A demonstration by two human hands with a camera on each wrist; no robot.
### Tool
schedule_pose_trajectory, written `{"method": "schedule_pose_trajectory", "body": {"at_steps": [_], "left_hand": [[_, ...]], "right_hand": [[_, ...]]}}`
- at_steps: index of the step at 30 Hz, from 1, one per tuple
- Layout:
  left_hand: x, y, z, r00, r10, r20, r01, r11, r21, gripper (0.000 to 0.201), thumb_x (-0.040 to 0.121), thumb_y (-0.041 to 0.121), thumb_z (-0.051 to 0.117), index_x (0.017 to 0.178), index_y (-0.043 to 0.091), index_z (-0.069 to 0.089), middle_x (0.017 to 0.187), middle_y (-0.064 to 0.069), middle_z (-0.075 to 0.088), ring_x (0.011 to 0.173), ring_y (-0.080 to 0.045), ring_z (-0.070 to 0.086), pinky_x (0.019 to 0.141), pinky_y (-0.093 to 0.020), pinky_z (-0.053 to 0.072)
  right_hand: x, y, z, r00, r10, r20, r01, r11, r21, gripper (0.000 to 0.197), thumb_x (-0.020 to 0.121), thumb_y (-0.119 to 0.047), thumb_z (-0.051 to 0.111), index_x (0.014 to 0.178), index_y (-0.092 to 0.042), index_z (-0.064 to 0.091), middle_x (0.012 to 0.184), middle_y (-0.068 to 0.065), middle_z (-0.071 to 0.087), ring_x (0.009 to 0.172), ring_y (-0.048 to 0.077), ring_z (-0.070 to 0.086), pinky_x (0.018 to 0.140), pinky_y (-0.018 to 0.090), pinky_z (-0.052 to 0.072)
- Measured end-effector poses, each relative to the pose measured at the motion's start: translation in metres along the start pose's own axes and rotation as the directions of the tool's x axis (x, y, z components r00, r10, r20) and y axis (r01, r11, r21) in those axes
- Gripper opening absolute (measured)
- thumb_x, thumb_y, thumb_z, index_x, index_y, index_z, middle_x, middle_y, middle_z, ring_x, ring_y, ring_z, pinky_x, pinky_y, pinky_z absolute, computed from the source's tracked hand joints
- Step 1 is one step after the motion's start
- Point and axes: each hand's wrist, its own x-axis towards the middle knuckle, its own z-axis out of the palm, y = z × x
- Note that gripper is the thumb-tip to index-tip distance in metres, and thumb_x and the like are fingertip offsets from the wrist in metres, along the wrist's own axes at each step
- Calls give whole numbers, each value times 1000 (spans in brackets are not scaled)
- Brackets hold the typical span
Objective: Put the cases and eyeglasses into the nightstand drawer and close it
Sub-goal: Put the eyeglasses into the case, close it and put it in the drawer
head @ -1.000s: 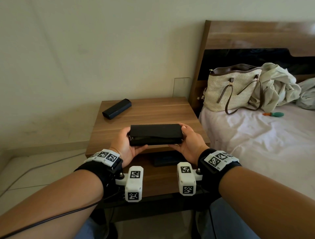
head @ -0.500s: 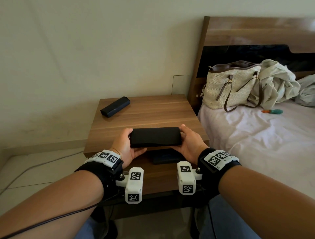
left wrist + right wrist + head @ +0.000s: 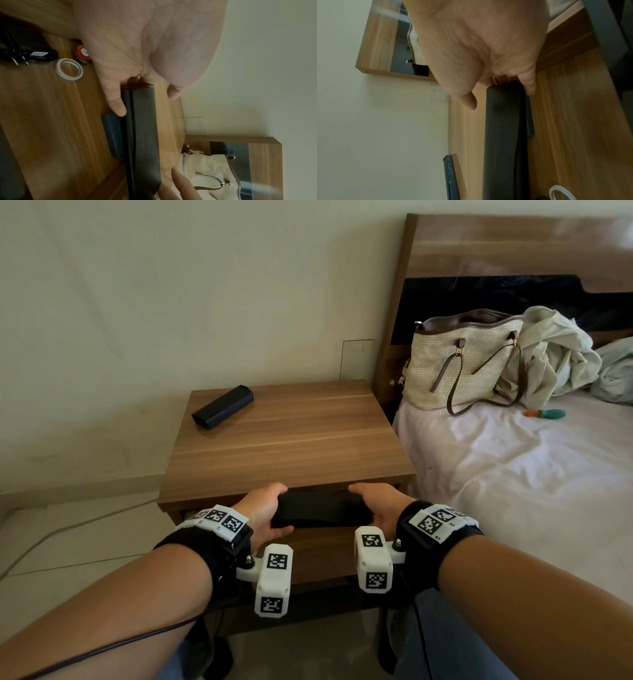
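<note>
Both hands hold a long black case (image 3: 320, 510) (image 3: 142, 135) (image 3: 503, 142) by its ends, low inside the open drawer (image 3: 318, 556) of the wooden nightstand (image 3: 287, 446). My left hand (image 3: 263, 513) grips the left end, with fingers (image 3: 116, 102) curled round it. My right hand (image 3: 378, 506) grips the right end. A dark blue case (image 3: 114, 135) (image 3: 530, 128) lies on the drawer floor just beneath the black one. Another black case (image 3: 222, 405) (image 3: 451, 177) rests on the nightstand top at the back left. No eyeglasses show.
The drawer also holds a white tape roll (image 3: 70, 69) (image 3: 561, 193), a small round tin (image 3: 83, 54) and a black plug with cable (image 3: 29, 54). A woven handbag (image 3: 462, 361) and crumpled cloth (image 3: 551, 350) lie on the bed (image 3: 513, 474) to the right.
Both hands have lowered the black case from above the nightstand's front edge down into the open drawer.
</note>
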Motion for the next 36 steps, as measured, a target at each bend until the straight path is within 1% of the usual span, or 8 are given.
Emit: {"method": "schedule_pose_trajectory", "body": {"at_steps": [4,6,17,21,26,30,32,36], "left_hand": [[9,-6,3,999,-43,-20,45,994,100,31,94,31,51,121,17,50,124,-14,52,111,-29,55,71,-37,55],[14,-9,5,998,-60,-17,62,987,149,31,94,33,51,120,17,52,122,-13,54,109,-28,56,71,-37,55],[53,-20,8,973,-227,36,220,965,141,29,94,36,50,119,21,47,120,-13,57,112,-30,56,90,-44,52],[72,-23,11,966,-259,16,253,953,167,15,95,35,49,99,20,49,108,-11,57,106,-30,56,98,-48,47],[99,-29,17,950,-311,24,296,924,240,33,95,40,46,117,16,50,107,-12,60,95,-29,58,72,-43,50],[116,-34,17,943,-333,21,314,905,287,40,96,43,44,123,14,51,109,-11,61,97,-28,59,68,-41,49],[127,-37,18,936,-350,29,327,899,291,42,95,44,44,123,13,52,111,-12,62,96,-28,60,66,-39,49],[141,-45,20,929,-369,19,349,894,282,41,96,41,44,121,11,53,111,-13,62,98,-28,60,67,-39,48]], "right_hand": [[20,10,-5,999,-32,-7,30,989,-145,67,73,-34,64,134,-10,51,139,16,52,124,35,54,97,50,50],[39,17,-9,999,-47,-3,45,982,-185,69,69,-33,64,134,-10,51,141,16,51,127,36,53,102,52,47],[66,23,-10,998,58,-1,-56,960,-273,65,74,-25,65,136,-9,50,142,17,49,128,35,51,99,50,50],[86,25,-12,995,101,0,-96,951,-293,57,84,-22,59,137,-7,48,143,18,48,129,34,51,98,47,50],[114,29,-16,995,100,8,-92,939,-331,52,90,-21,54,138,-4,47,144,18,48,94,16,57,100,43,47],[128,30,-18,995,98,4,-86,888,-452,50,97,-20,44,142,1,41,148,21,42,118,17,51,102,35,42],[133,28,-19,994,103,-34,-106,855,-507,49,100,-18,41,143,5,38,149,23,40,134,29,45,104,33,39],[136,26,-20,996,63,-62,-89,769,-633,48,95,-3,52,141,4,40,145,22,46,133,34,46,109,36,37]]}}
